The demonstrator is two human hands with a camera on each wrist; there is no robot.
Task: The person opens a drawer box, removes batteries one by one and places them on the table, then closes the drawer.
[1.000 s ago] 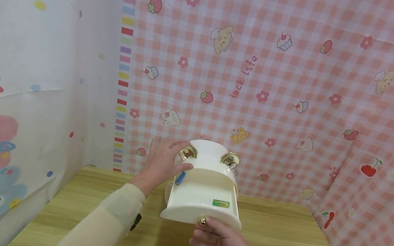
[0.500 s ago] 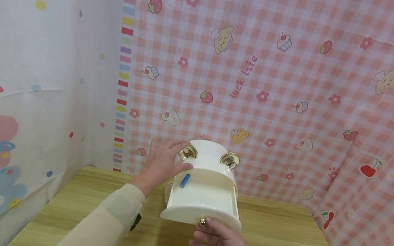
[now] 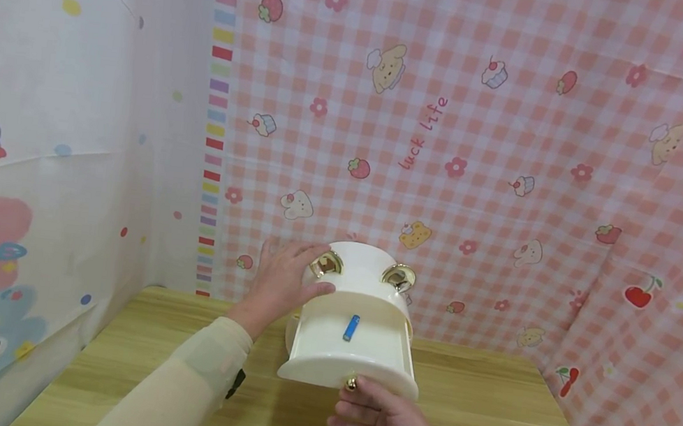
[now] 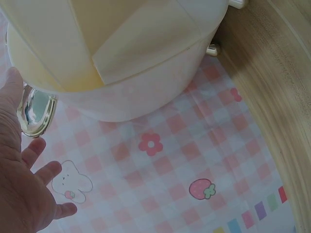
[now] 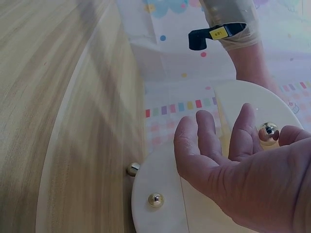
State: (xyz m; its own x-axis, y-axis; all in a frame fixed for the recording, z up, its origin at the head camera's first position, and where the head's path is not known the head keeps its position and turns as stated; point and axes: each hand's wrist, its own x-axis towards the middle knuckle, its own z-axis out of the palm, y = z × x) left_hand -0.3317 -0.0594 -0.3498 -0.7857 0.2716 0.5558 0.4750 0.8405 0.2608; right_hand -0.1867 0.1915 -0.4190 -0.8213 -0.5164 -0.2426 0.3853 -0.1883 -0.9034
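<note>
My right fingers (image 3: 374,394) seemingly pinch the gold knob (image 3: 351,383) (contact half-hidden), a blue battery (image 3: 351,328) beyond them; my left fingers (image 4: 47,173) spread beside the cabinet (image 3: 366,272).

Pink-checked cloth (image 3: 490,131) hangs behind a wood-grain table (image 3: 502,414) — white dotted cloth (image 3: 76,211) at left.

This looks like a small draped tabletop booth; whether it stands inside a home or a studio cannot be told. A pink-and-white gingham cloth printed with strawberries and cupcakes (image 3: 491,124) and a creased white sheet with coloured dots and cartoon creatures (image 3: 74,225) wall in a yellowish wood-grain tabletop (image 3: 111,348).
</note>
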